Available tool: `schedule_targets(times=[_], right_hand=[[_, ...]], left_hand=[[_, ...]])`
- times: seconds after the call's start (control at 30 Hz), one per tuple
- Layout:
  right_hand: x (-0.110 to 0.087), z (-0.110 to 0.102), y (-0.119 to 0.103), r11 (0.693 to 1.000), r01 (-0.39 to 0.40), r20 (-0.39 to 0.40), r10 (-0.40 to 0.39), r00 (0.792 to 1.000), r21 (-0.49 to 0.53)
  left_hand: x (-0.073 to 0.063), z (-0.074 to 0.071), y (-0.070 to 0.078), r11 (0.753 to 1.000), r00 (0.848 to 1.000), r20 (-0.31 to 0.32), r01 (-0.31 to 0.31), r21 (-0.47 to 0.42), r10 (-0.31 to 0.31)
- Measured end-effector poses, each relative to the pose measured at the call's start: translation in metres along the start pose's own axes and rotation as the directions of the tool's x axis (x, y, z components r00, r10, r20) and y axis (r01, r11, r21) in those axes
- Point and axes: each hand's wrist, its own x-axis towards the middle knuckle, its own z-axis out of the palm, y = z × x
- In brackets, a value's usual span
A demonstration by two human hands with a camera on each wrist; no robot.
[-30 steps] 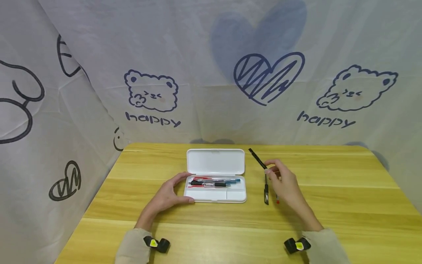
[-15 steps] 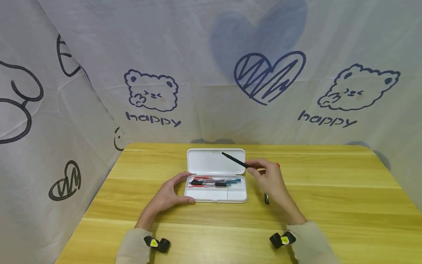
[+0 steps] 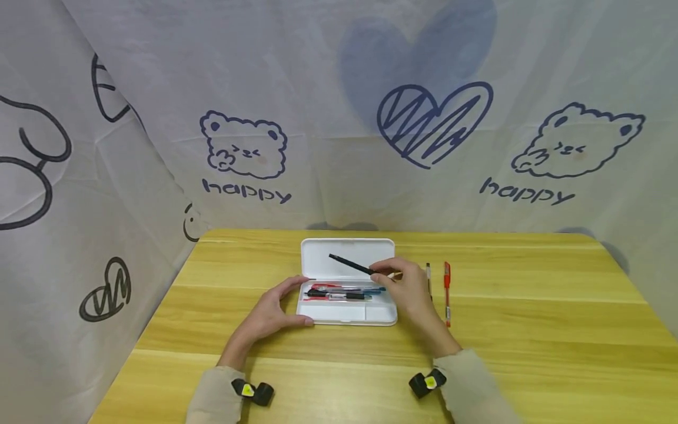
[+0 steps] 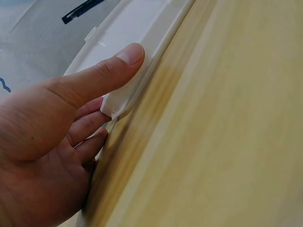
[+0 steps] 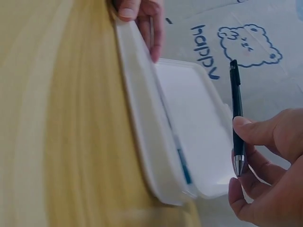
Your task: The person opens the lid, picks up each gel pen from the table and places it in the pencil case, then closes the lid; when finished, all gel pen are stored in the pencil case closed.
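My right hand (image 3: 405, 288) pinches a black pen (image 5: 236, 99) between thumb and fingers, above the open white pencil case (image 3: 339, 314). The pen's silver tip (image 5: 239, 165) points back toward my palm. My left hand (image 3: 270, 312) holds the case's left end, thumb (image 4: 111, 73) on the front rim and fingers round the end wall. Several pens (image 3: 339, 294) with red, black and blue parts lie in the case's rear compartment. Its raised lid (image 3: 323, 250) stands behind, partly covered by the pen and right hand.
To the right of the case a red pen (image 3: 447, 288) lies on the wooden table (image 3: 529, 330). Beside it a black-capped pen (image 3: 428, 274) is partly hidden by my right hand. A printed cloth (image 3: 339, 176) hangs behind the table.
My right hand has moved left with the black pen, from beside the case to over it. The red pen on the table has come into view. The left hand has stayed put.
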Motion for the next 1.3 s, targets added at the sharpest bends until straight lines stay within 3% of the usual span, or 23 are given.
schedule_targets(times=[0.2,0.57,0.97,1.3], right_hand=[[-0.003,0.017,0.005,0.999,-0.011,0.013,0.012,1.000,-0.043],[-0.009,0.037,0.011,0.991,0.062,0.089,-0.051,0.995,-0.118],[-0.012,0.039,0.011,0.984,0.053,0.124,-0.032,0.992,-0.170],[-0.012,0.027,0.010,0.992,0.018,0.099,-0.006,0.995,-0.123]], left_hand=[[0.000,-0.001,-0.001,1.000,1.000,-0.001,-0.008,0.003,0.008],[0.001,-0.001,-0.001,1.000,1.000,-0.007,-0.014,0.015,0.014],[0.002,0.000,-0.001,1.000,1.000,-0.003,0.000,0.011,0.000],[0.002,0.000,-0.001,1.000,1.000,-0.003,-0.003,0.010,0.003]])
